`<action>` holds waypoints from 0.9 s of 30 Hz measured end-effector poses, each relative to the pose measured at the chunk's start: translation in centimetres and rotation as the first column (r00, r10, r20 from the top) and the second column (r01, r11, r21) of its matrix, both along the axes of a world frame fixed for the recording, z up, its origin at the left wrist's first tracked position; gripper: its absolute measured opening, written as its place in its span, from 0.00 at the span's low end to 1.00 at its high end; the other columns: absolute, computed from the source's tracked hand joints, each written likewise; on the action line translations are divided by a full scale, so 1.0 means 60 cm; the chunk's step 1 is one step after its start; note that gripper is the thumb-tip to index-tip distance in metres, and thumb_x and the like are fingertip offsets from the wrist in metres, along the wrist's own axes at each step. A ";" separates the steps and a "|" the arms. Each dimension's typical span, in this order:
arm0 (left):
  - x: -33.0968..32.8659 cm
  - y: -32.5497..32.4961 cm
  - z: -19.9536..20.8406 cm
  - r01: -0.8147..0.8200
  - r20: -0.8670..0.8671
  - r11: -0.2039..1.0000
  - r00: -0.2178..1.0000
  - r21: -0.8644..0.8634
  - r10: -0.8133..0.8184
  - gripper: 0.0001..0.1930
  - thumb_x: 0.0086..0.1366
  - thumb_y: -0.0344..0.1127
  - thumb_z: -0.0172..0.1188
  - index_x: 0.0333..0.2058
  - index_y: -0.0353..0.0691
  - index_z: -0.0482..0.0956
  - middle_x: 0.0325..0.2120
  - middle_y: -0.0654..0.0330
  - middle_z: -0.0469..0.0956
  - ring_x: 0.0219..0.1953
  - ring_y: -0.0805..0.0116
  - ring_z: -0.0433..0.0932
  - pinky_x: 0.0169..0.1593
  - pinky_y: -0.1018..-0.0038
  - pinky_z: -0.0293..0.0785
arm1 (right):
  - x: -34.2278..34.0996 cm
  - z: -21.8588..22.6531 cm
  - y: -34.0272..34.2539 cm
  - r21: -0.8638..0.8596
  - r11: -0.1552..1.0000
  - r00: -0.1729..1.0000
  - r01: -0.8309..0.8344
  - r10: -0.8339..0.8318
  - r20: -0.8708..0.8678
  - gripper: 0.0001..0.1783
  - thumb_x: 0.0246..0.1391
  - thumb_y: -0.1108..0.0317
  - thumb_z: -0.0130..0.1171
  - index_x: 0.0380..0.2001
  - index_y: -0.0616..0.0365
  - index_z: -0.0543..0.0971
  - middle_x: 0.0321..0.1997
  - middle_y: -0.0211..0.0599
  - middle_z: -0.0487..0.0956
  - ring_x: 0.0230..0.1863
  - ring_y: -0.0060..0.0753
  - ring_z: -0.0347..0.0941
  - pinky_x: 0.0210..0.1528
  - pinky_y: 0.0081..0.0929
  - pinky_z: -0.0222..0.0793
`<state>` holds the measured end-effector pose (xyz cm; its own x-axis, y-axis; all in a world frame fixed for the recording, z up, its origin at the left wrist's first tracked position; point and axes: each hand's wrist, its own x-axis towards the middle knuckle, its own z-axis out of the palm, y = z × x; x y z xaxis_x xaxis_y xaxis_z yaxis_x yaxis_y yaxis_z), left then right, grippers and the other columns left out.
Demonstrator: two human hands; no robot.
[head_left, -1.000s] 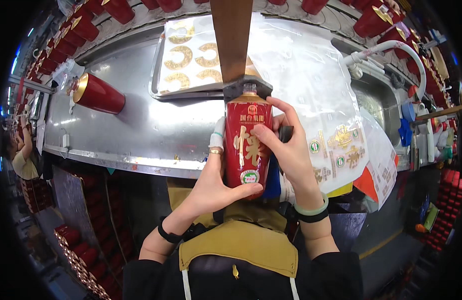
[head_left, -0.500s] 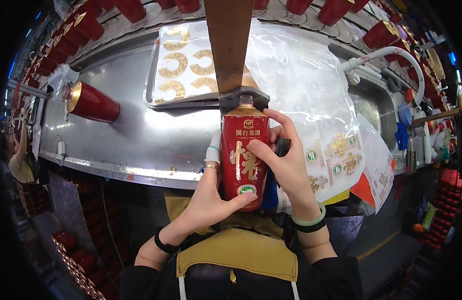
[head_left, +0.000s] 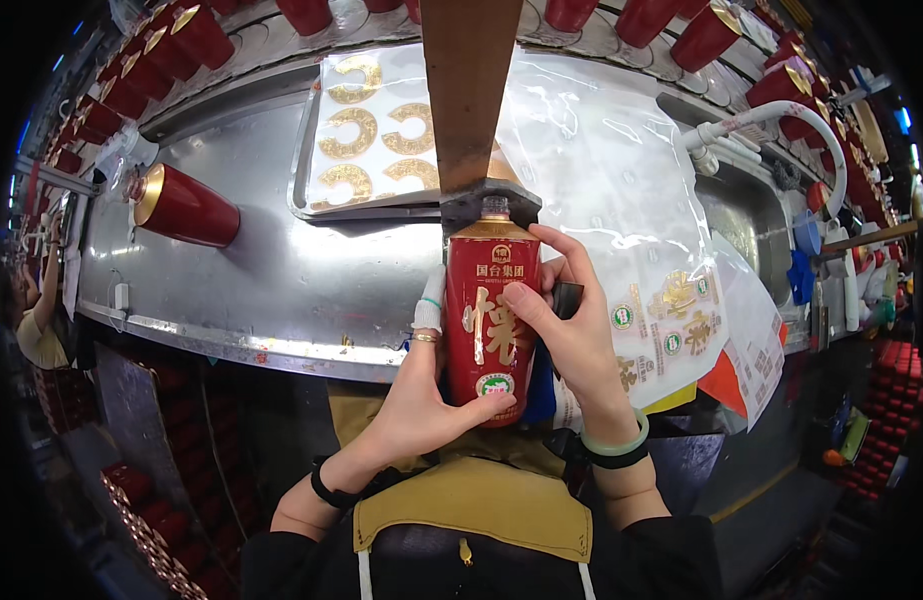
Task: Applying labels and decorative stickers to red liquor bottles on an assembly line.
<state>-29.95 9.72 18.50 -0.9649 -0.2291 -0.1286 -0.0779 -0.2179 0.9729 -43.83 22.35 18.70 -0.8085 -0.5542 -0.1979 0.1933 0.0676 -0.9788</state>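
A red bottle [head_left: 467, 330] with a gold shoulder, a clear threaded neck and gold characters stands before me, tilted back. Its neck end lies near a dark bracket [head_left: 521, 200] at the foot of a brown post. My left hand [head_left: 411, 405] grips its lower left side, the thumb by a round green-and-white label [head_left: 494, 386]; one finger wears a white covering. My right hand [head_left: 578, 335] clasps the upper right side, thumb across the front, forefinger at the shoulder. A small black block-like object [head_left: 567, 298] sits between the right fingers; its kind is unclear.
Another red bottle [head_left: 186, 207] lies on the steel bench to the left. A tray [head_left: 303, 170] holds a sheet of gold C-shaped decals [head_left: 347, 133]. Clear film with gold decals [head_left: 621, 200] covers the right side, beside a sink [head_left: 746, 205]. Red bottles [head_left: 646, 18] line the conveyor behind.
The bottle and both hands have come very slightly nearer to me, with the same grip. The bottles on the conveyor at the back have shifted to the right.
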 end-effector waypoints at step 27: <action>0.013 -0.018 -0.010 -0.046 0.001 0.962 0.999 0.268 0.047 0.49 0.66 0.30 0.67 0.73 0.28 0.40 0.70 0.44 0.54 0.71 0.58 0.60 0.73 0.61 0.58 | -0.003 0.004 0.002 -0.042 0.999 0.999 -0.031 0.031 -0.009 0.36 0.57 0.62 0.73 0.64 0.63 0.70 0.32 0.25 0.74 0.34 0.14 0.70 0.39 0.15 0.68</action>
